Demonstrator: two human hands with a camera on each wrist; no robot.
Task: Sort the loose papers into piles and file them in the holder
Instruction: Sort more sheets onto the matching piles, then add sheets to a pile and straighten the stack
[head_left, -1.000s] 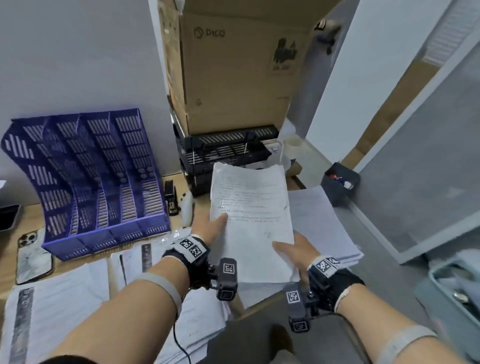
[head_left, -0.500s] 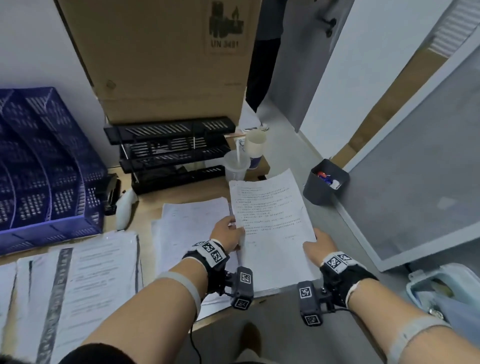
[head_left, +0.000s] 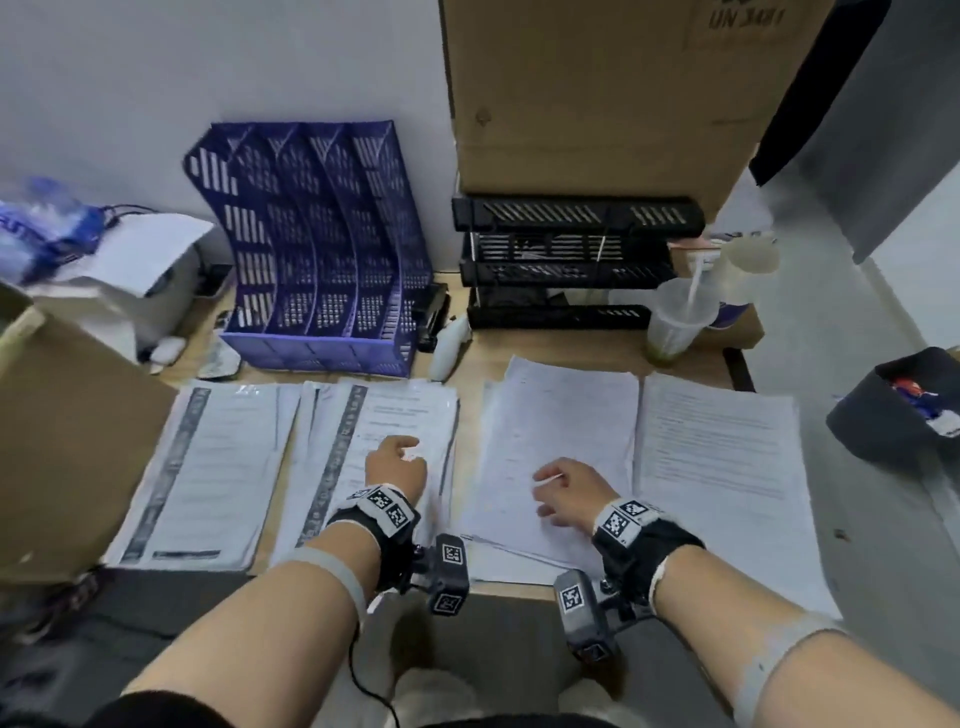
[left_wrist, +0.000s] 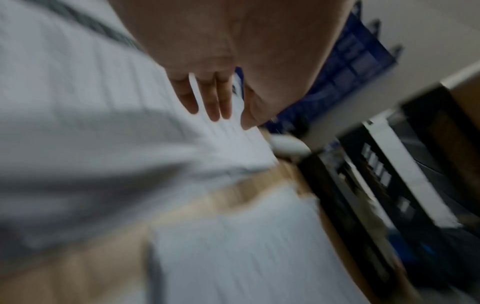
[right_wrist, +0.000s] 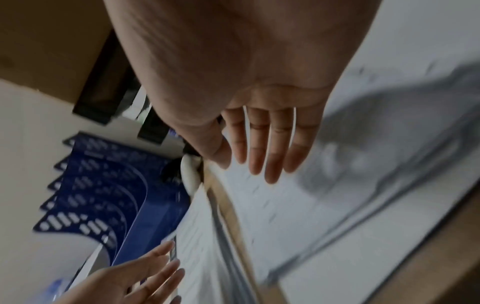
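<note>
Several piles of printed papers lie side by side on the desk: two with a grey side strip on the left, two plain white ones on the right. The blue slotted file holder stands behind the left piles against the wall, its slots showing no paper. My left hand hovers over the second pile with straight fingers, holding nothing. Over the third pile my right hand is spread flat, fingers extended just above the sheet, also holding nothing.
Black stacked letter trays sit under a big cardboard box at the back. A plastic cup with a straw stands near the right piles. A dark bin is off the right edge, another cardboard box at the left.
Both hands earlier held a white sheet by its lower edge and carried it right. Now no sheet is in them, and both have moved left over the middle piles.
</note>
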